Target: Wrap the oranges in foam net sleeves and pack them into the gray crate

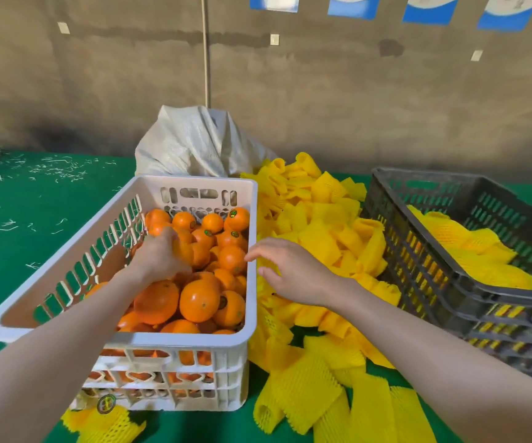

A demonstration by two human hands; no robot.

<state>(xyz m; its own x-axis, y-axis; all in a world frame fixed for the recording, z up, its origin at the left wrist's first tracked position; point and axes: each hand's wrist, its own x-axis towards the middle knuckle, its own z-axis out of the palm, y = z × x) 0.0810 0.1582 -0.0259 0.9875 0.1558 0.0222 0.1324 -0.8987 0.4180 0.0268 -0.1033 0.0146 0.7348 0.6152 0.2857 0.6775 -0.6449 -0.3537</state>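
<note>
Green cloth [18, 251] under a brown wall [322, 91] is loaded with a white crate [194, 181] of oranges [199, 300], one orange [184, 249] gripped by the left hand [159, 254], sleeves [322, 244] beneath the slack-fingered right hand [296, 276], gray crate [418, 266] rightmost.

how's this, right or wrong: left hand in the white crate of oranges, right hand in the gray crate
Wrong on the right hand: in the head view it hovers over the sleeves between the crates, outside the gray crate. The left hand is in the white crate of oranges.
</note>
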